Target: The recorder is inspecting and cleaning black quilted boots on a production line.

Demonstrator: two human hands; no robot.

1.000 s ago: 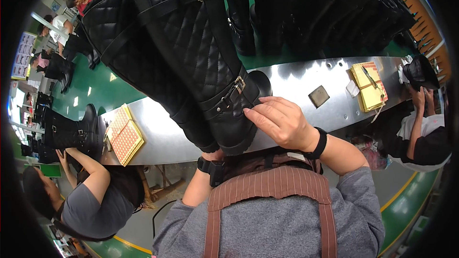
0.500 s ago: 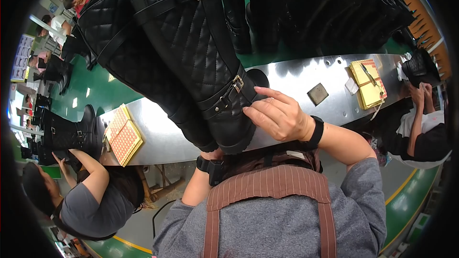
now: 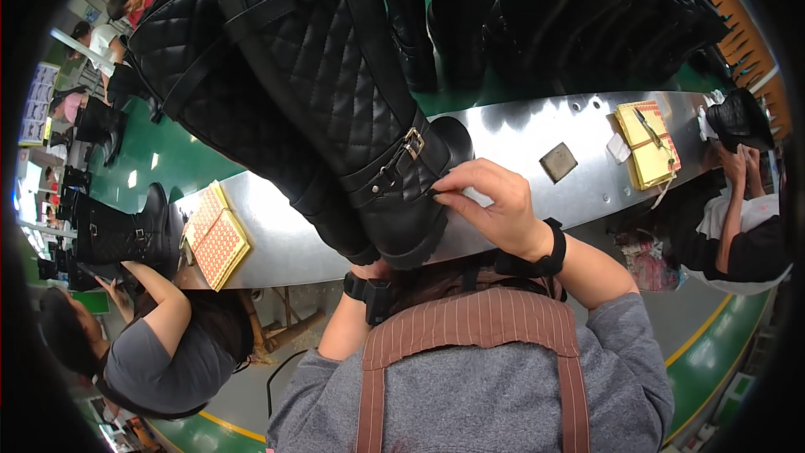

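Observation:
Two tall black quilted boots (image 3: 335,92) with straps and metal buckles are held up close to the camera, soles toward me, over a long metal table (image 3: 537,138). My right hand (image 3: 490,205) pinches the side of the nearer boot's foot (image 3: 419,218) by the sole edge, fingertips together. My left hand (image 3: 373,270) is mostly hidden under the boot heels; only its wrist with a black band shows, and it seems to support the boots from below.
A small dark square pad (image 3: 558,162) and a yellow notebook (image 3: 647,144) lie on the table to the right. An orange gridded pad (image 3: 216,235) lies at the left. Seated workers handle black boots at the left (image 3: 126,235) and right (image 3: 742,117). More boots stand beyond.
My right hand has slid from the boot's ankle strap to the side of its foot and now pinches there. The boots have shifted slightly up and left.

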